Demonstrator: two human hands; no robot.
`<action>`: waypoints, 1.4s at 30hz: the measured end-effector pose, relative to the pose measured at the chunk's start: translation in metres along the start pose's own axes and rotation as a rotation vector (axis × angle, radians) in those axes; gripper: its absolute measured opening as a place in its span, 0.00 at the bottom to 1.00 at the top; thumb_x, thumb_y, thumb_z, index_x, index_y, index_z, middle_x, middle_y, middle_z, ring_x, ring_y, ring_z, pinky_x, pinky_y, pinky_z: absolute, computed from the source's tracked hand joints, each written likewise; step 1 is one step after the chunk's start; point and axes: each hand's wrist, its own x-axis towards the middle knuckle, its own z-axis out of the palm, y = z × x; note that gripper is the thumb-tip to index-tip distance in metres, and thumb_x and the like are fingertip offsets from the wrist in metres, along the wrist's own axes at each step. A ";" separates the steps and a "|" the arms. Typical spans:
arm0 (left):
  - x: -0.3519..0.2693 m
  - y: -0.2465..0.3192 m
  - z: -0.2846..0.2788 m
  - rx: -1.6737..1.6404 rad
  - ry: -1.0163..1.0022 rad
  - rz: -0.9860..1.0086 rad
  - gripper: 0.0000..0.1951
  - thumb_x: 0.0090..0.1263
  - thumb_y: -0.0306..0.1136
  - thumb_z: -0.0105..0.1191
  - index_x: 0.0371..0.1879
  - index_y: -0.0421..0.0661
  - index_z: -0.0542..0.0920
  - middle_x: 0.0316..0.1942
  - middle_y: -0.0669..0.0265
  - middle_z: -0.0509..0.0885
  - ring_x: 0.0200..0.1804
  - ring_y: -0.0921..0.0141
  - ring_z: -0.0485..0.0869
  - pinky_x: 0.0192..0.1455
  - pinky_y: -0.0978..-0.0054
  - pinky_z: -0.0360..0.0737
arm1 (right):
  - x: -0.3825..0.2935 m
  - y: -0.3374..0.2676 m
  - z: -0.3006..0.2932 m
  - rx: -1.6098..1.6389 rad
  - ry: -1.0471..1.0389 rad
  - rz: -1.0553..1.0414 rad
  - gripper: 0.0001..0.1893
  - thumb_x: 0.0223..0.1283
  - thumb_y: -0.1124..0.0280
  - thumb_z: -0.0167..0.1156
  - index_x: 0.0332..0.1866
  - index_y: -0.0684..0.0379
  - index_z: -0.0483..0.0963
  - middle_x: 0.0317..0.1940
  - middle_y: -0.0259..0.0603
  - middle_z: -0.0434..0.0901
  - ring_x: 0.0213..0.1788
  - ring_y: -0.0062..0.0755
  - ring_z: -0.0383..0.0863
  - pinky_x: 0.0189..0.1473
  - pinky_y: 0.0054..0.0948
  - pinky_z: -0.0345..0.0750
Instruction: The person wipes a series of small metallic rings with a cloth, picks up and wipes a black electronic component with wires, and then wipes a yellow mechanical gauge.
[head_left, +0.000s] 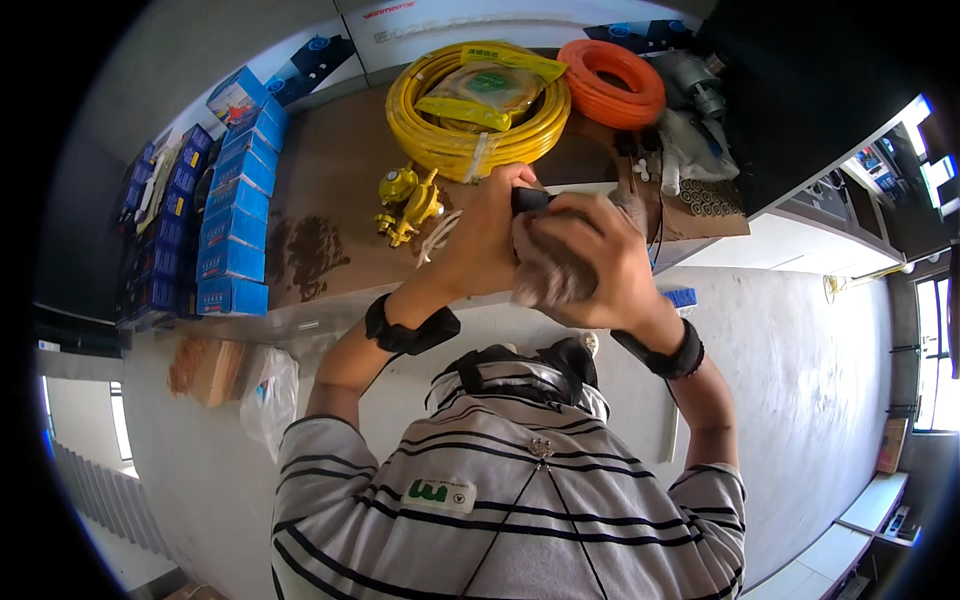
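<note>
My left hand (484, 247) grips a small black object (529, 199), mostly hidden by my fingers, so its kind cannot be told. My right hand (619, 262) clutches a grey-brown cloth (551, 274) and presses it against that object; the hand is slightly blurred. Both hands are above the front edge of a brown countertop (352, 195). Left of my left hand lie yellow gas regulators (409, 202), with a white cord (435, 241) close to my wrist. Beyond the hands rests a large coil of yellow hose (405, 112), with a packaged coil (487, 86) in its middle.
Blue boxes (232, 225) stand in a row at the left, beside dark blue boxes (169, 232). Toward the back right are an orange hose coil (645, 94), a metal fitting (697, 82), a plastic bag (701, 146) and several small round parts (705, 196). A cardboard box (217, 371) is on the floor.
</note>
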 end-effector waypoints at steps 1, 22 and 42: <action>-0.002 0.002 0.001 0.012 -0.008 0.024 0.40 0.36 0.29 0.67 0.53 0.41 0.61 0.45 0.54 0.69 0.49 0.58 0.71 0.52 0.67 0.68 | 0.002 0.008 0.000 0.082 -0.016 0.080 0.31 0.25 0.65 0.68 0.46 0.57 0.75 0.43 0.43 0.72 0.41 0.47 0.77 0.44 0.37 0.73; -0.016 0.004 -0.020 0.225 -0.078 0.111 0.42 0.39 0.29 0.67 0.59 0.46 0.63 0.52 0.56 0.70 0.56 0.55 0.67 0.58 0.63 0.64 | -0.047 0.038 0.024 1.470 0.163 0.772 0.20 0.54 0.61 0.55 0.49 0.63 0.73 0.41 0.39 0.78 0.43 0.29 0.77 0.49 0.27 0.73; -0.042 -0.012 -0.009 -1.035 0.096 -0.459 0.42 0.22 0.20 0.52 0.52 0.41 0.70 0.44 0.63 0.78 0.45 0.69 0.78 0.49 0.77 0.74 | -0.007 -0.006 -0.004 0.156 -0.073 0.340 0.27 0.35 0.68 0.67 0.48 0.61 0.71 0.39 0.48 0.74 0.41 0.52 0.76 0.42 0.39 0.73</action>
